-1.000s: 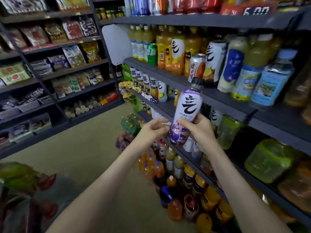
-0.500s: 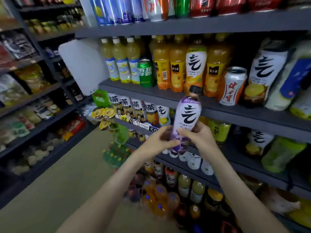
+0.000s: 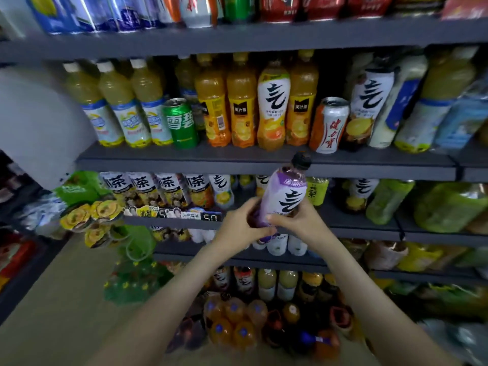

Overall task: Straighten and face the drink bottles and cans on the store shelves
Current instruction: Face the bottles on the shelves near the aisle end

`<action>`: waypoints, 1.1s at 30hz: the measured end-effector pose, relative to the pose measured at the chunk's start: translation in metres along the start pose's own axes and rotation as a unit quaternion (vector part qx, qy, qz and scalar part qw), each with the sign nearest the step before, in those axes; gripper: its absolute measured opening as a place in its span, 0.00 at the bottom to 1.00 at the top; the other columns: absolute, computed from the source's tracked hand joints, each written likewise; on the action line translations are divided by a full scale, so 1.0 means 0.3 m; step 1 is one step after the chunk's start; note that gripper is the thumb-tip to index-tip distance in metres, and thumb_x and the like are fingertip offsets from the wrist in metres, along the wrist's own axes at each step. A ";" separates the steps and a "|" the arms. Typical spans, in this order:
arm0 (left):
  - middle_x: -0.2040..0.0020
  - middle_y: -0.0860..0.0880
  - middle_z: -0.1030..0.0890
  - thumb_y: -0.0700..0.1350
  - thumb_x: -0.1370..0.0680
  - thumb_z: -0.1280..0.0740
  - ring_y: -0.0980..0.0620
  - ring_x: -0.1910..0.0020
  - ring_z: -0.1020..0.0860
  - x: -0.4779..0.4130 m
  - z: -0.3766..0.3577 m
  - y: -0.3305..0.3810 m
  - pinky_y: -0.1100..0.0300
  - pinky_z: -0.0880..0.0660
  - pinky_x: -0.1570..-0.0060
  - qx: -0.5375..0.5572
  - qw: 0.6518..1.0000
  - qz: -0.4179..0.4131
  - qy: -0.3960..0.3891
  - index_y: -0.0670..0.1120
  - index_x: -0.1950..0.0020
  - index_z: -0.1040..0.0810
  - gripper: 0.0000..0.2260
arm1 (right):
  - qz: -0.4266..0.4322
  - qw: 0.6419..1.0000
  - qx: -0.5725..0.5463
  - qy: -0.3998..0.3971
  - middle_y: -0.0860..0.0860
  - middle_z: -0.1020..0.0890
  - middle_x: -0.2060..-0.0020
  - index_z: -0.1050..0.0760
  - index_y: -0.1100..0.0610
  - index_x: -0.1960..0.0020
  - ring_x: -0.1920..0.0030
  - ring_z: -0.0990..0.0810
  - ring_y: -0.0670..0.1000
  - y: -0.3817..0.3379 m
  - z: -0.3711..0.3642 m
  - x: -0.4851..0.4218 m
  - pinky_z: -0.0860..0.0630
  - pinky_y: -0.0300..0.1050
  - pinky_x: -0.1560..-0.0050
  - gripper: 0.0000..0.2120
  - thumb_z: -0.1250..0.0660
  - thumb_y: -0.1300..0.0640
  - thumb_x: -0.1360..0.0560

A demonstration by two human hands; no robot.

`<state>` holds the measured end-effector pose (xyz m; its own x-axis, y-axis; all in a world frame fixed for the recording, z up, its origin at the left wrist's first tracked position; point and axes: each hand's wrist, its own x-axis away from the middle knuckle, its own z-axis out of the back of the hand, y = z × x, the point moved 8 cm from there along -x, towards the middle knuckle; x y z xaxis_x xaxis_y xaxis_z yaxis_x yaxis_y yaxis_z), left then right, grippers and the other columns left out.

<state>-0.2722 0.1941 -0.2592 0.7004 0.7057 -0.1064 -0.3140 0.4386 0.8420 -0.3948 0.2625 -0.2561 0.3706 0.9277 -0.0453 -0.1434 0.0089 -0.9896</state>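
A: Whereabouts, the purple bottle [image 3: 284, 199]?

B: Off the shelf – held in the air before the front edge of the middle shelf [image 3: 369, 231], black cap [image 3: 301, 160] reaching up across the front edge of the upper shelf [image 3: 237, 162]. Tilted, cap leaning right.

A: And the hands?

B: Both closed round the lower half. Left hand [image 3: 239, 228] wrapped on from the left, right hand [image 3: 295, 223] from the right, fingers laid across the front just under the label.

A: Best way to finish the step, then?

B: Judging by the grip, a turn-and-set. Bring upright first, then rotate until the big brush character looks straight out. Set down square to the front edge, in line with the neighbours, not touching them hard (the slot behind is hidden by the bottle, so hard to say how tight). Go low on the way in, or risk the cap knocking the upper shelf's edge.

A: Looks of the thing?

B: Slim, waisted plastic, purple top and bottom, white band with one bold black character – already facing nearly outward. Liquid inside pale. Smooth wrap, likely slippery, hence two hands.
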 end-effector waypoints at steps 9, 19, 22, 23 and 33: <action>0.40 0.52 0.22 0.53 0.28 0.28 0.53 0.42 0.24 -0.011 -0.228 -0.022 0.62 0.29 0.48 -0.077 0.977 0.035 -0.195 0.56 0.29 0.37 0.30 | -0.084 0.984 0.025 0.156 0.45 0.18 0.60 0.25 0.48 0.59 0.58 0.20 0.42 0.162 0.127 0.121 0.24 0.41 0.57 0.14 0.23 0.63 0.35; 0.29 0.45 0.32 0.49 0.23 0.33 0.47 0.34 0.29 -0.067 -0.330 -0.045 0.52 0.28 0.39 -0.143 0.977 0.034 -0.157 0.52 0.25 0.42 0.29 | -0.098 0.945 0.037 0.310 0.51 0.16 0.57 0.22 0.60 0.51 0.55 0.18 0.48 0.295 0.379 0.217 0.25 0.40 0.60 0.14 0.24 0.59 0.33; 0.33 0.46 0.29 0.49 0.22 0.35 0.47 0.39 0.26 -0.089 -0.321 -0.076 0.54 0.27 0.44 -0.175 0.981 0.030 -0.078 0.52 0.27 0.38 0.25 | -0.085 0.933 0.028 0.348 0.51 0.17 0.55 0.24 0.59 0.50 0.53 0.19 0.49 0.341 0.447 0.223 0.25 0.41 0.57 0.15 0.24 0.60 0.33; 0.34 0.46 0.28 0.48 0.22 0.35 0.48 0.40 0.26 -0.096 -0.327 -0.088 0.55 0.27 0.44 -0.180 0.981 0.027 -0.061 0.51 0.27 0.37 0.24 | -0.077 0.931 0.020 0.355 0.50 0.18 0.53 0.26 0.57 0.47 0.52 0.19 0.48 0.359 0.463 0.219 0.25 0.42 0.54 0.17 0.24 0.60 0.33; 0.27 0.43 0.40 0.44 0.23 0.34 0.44 0.29 0.39 -0.212 -0.446 -0.140 0.51 0.35 0.33 -0.191 0.962 -0.108 0.162 0.54 0.24 0.44 0.31 | 0.072 0.912 0.061 0.399 0.52 0.21 0.48 0.30 0.59 0.41 0.47 0.22 0.46 0.495 0.554 0.017 0.26 0.30 0.49 0.26 0.23 0.64 0.34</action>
<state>-0.3892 0.2052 -0.3586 0.5590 0.6839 -0.4689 -0.4388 0.7238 0.5325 -0.5666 0.3306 -0.3805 0.8829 0.3557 -0.3067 -0.3263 -0.0050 -0.9452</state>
